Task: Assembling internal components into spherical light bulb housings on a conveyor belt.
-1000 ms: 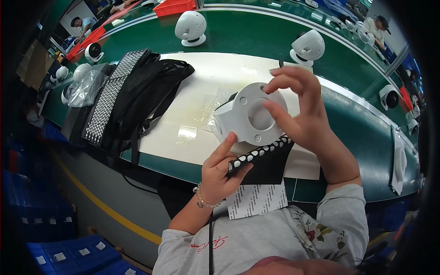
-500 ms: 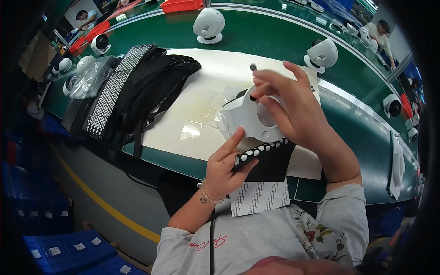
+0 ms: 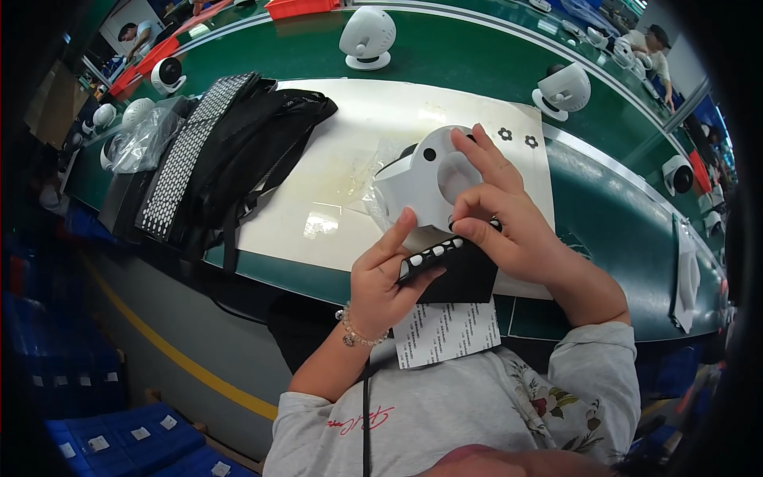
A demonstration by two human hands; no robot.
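Note:
A white rounded device [image 3: 409, 195], resembling the camera-like units on the belt, lies tipped over on clear plastic, its round base facing me. One black round pad [image 3: 429, 154] sits on the base's upper rim. My left hand [image 3: 385, 274] is closed on a black sheet [image 3: 461, 278] whose folded edge shows white round spots; its index finger rests against the device. My right hand [image 3: 509, 219] pinches at the base's lower rim, with a small dark pad partly visible at its fingertips. White printed backing paper [image 3: 447, 332] hangs below the black sheet.
Black sheets with white-dotted strips [image 3: 199, 151] are piled at the left beside a bagged white unit [image 3: 143, 143]. White devices stand on the green belt behind, one at the centre [image 3: 368, 38], another at the right [image 3: 563, 90]. Two black flower-shaped pieces [image 3: 518, 138] lie on the white board [image 3: 318, 226].
My right hand has come down from above the device to its lower rim, fingers now pinched. The flower-shaped pieces are uncovered. My left hand keeps its hold on the sheet.

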